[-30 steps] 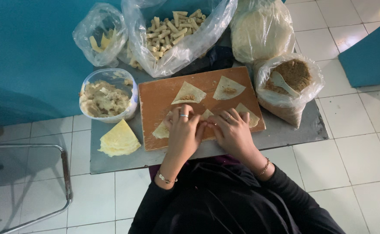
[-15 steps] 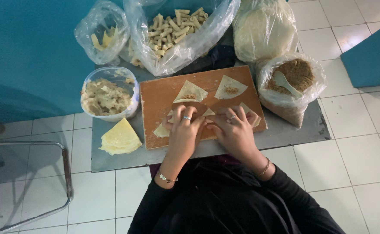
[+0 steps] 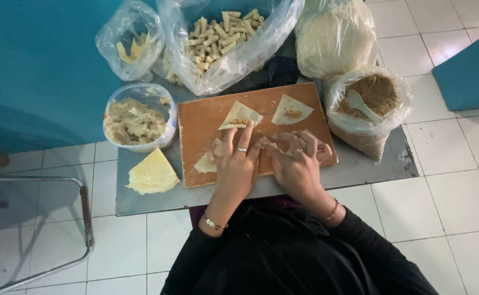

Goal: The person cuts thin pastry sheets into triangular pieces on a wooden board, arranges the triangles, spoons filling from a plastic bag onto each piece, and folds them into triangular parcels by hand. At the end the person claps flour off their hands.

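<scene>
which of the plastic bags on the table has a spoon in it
The bag of brown crumbly filling at the board's right end; a white spoon lies in it. The other bags show none.

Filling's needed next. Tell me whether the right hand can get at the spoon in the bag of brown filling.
Probably yes: the right hand lies on the board, the open bag stands just beside it, and the spoon sticks up uncovered.

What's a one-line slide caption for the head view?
Both hands, left hand and right hand, press a wrapper on an orange cutting board, beside two filled triangular wrappers and a bag of rolled pieces.
</scene>
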The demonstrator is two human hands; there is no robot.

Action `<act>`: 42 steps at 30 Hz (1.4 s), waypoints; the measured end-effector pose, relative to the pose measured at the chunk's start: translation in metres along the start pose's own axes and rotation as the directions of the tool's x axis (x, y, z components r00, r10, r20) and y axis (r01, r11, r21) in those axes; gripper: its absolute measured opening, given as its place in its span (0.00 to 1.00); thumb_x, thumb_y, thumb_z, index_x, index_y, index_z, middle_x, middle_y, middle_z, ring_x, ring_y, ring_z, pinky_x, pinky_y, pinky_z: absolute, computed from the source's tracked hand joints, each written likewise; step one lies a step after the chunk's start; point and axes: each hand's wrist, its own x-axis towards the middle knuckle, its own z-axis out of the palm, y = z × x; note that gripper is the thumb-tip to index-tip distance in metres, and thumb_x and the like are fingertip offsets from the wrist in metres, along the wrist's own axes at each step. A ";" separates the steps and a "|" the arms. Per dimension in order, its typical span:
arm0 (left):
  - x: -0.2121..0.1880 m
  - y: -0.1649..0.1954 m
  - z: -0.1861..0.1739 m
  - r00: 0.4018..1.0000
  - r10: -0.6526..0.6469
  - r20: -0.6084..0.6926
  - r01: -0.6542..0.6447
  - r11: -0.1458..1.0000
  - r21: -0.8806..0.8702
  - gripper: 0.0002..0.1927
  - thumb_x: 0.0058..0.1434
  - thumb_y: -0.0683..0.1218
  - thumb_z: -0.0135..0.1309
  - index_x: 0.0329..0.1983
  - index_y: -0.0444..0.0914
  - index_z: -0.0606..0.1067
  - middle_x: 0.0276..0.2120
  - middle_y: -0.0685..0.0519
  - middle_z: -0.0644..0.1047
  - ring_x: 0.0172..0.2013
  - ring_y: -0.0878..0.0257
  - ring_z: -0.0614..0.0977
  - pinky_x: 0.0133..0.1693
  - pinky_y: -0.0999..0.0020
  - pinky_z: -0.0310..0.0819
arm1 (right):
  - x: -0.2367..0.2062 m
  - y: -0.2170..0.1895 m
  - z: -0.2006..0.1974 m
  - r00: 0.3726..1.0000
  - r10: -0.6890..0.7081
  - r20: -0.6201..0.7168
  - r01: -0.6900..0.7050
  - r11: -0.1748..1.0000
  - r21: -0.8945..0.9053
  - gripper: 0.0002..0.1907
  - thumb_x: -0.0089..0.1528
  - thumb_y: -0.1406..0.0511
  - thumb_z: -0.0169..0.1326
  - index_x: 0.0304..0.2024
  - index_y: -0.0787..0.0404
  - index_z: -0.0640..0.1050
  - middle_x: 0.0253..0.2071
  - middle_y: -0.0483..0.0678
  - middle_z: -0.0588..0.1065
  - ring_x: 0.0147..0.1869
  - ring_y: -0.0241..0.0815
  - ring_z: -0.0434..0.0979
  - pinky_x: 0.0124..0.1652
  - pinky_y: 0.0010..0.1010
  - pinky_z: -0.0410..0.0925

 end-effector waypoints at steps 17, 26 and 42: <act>0.017 -0.002 0.005 0.998 -0.038 0.055 0.030 0.990 0.139 0.21 0.62 0.45 0.54 0.60 0.49 0.78 0.76 0.58 0.55 0.68 0.51 0.63 0.60 0.36 0.50 | 0.017 -0.002 -0.003 0.988 0.041 0.151 -0.027 0.995 -0.094 0.22 0.56 0.66 0.58 0.54 0.49 0.82 0.61 0.42 0.72 0.71 0.54 0.58 0.59 0.57 0.56; -0.017 -0.026 -0.034 0.958 -0.203 -0.201 0.204 0.979 -0.016 0.17 0.62 0.48 0.61 0.54 0.51 0.81 0.67 0.54 0.68 0.61 0.48 0.72 0.58 0.45 0.51 | 0.044 0.006 -0.003 0.995 -0.003 0.103 -0.004 0.998 0.059 0.12 0.61 0.61 0.60 0.48 0.48 0.82 0.61 0.44 0.72 0.72 0.57 0.57 0.61 0.49 0.59; -0.031 -0.076 -0.067 0.937 -0.336 -0.096 0.329 0.941 -0.077 0.07 0.63 0.47 0.62 0.44 0.43 0.83 0.33 0.57 0.78 0.35 0.57 0.78 0.45 0.58 0.63 | 0.193 0.020 0.019 0.973 -0.012 0.231 -0.102 0.874 0.476 0.14 0.73 0.59 0.50 0.51 0.63 0.79 0.29 0.55 0.75 0.32 0.43 0.75 0.36 0.33 0.70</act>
